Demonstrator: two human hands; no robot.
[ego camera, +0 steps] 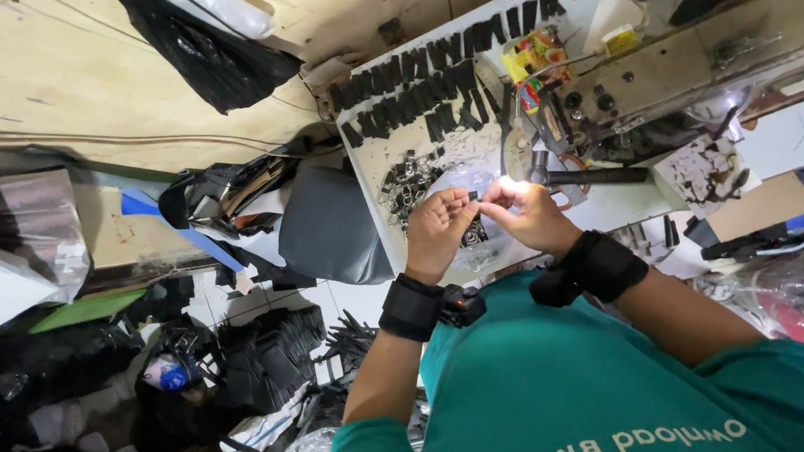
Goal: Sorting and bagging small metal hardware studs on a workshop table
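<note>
My left hand (437, 232) and my right hand (531, 216) meet just over the near edge of a white work table (616, 205). Both pinch a small black strap piece (474, 199) between their fingertips, and a bright lamp glare falls on the right fingers. Each wrist wears a black band. Just beyond my left hand lies a pile of small dark metal buckles (409, 181). Rows of cut black strap pieces (438, 85) are laid out farther back on the table.
A sewing machine (700, 60) stands to the right of my hands, with its needle area close to my right hand. Left of the table are a grey cushion (328, 225), black bags (208, 48) and heaps of black material (268, 362) on the floor.
</note>
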